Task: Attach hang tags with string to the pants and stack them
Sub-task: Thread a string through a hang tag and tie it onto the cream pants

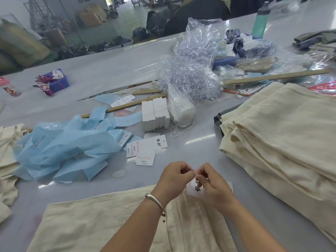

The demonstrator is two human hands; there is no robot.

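Note:
Cream pants (94, 222) lie flat on the table right in front of me. My left hand (175, 176) and my right hand (211, 182) meet fingertip to fingertip above the waistband, both pinching the thin string of a white hang tag (195, 190) with black characters. The tag hangs under my right fingers, partly hidden by them. Loose hang tags (145, 147) lie on the table beyond my hands. A bundled block of white tags (156, 113) stands further back, beside a bag of white strings (181, 110).
A tall stack of folded cream pants (283, 135) fills the right side. Crumpled blue tissue sheets (60, 144) lie at left, more cream cloth (7, 151) at the left edge. Wooden rulers (272, 77), clear plastic bags (192, 75), a rubber band (119, 173) and a green bottle (260, 20) lie behind.

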